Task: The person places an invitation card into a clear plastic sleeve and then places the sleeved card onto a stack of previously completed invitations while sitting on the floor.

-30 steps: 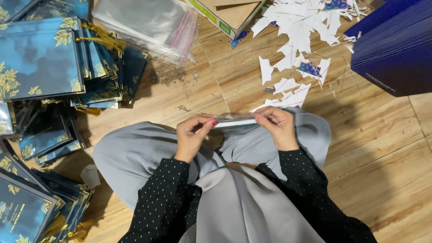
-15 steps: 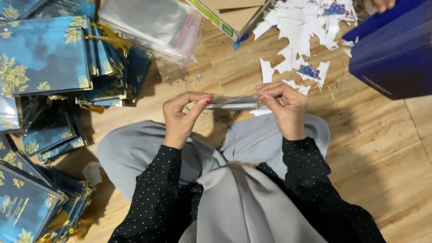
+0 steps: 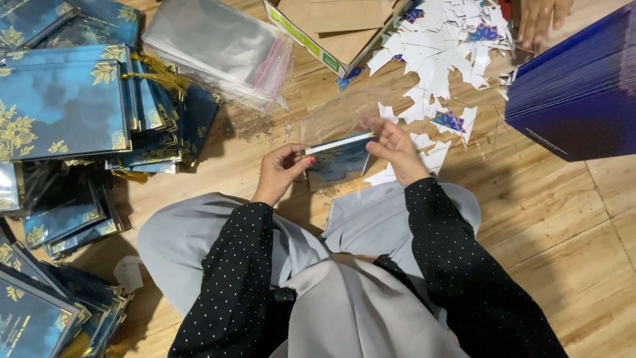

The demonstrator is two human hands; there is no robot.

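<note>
I sit on a wooden floor and hold a dark blue card with gold leaf print (image 3: 339,161) in front of my knees. A clear plastic sleeve (image 3: 334,119) sticks up around the card's far edge. My left hand (image 3: 281,171) grips the card's left end between thumb and fingers. My right hand (image 3: 392,147) holds the right end, fingers curled over the top edge. Both sleeves are black with white dots.
Piles of blue and gold cards (image 3: 66,106) fill the left side. A stack of clear sleeves (image 3: 218,46) lies at the top, beside an open cardboard box (image 3: 331,30). White paper scraps (image 3: 444,46) lie top right. Another person's hand (image 3: 540,20) touches a dark blue stack (image 3: 576,99).
Both hands rose from my lap and moved forward. The card was edge-on; it is now tilted so its blue face shows, inside the clear sleeve.
</note>
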